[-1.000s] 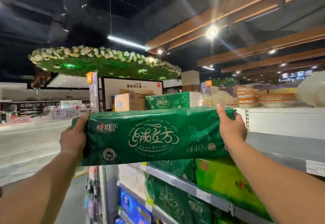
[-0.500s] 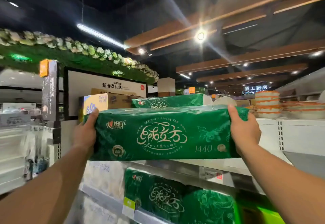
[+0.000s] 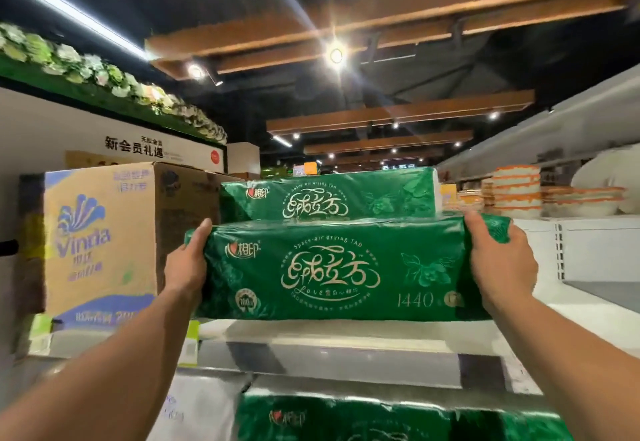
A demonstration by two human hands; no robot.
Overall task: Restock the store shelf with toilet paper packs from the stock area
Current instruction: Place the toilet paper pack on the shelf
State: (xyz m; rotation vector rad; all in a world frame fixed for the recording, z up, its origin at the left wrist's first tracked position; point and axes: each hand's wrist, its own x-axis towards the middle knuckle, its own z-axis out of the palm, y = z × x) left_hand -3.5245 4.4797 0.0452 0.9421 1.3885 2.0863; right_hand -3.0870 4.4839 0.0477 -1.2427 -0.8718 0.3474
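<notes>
I hold a long green toilet paper pack point(image 3: 332, 270) with gold lettering out in front of me, level with the white top shelf point(image 3: 346, 333). My left hand point(image 3: 187, 264) grips its left end and my right hand point(image 3: 498, 260) grips its right end. A second identical green pack point(image 3: 329, 198) lies on the top shelf just behind the one I hold. More green packs point(image 3: 346, 420) fill the shelf below. Whether the held pack rests on the shelf or hangs just above it I cannot tell.
A Vinda cardboard box point(image 3: 100, 239) stands on the top shelf at the left, close to my left hand. Stacks of white and orange bowls point(image 3: 516, 187) sit on the neighbouring shelf at the right. A white shelf divider point(image 3: 595, 246) rises at the right.
The pack and both hands have moved closer to the top shelf, in front of the second pack. The view has shifted right and nearer; the Vinda box now looms at the left.
</notes>
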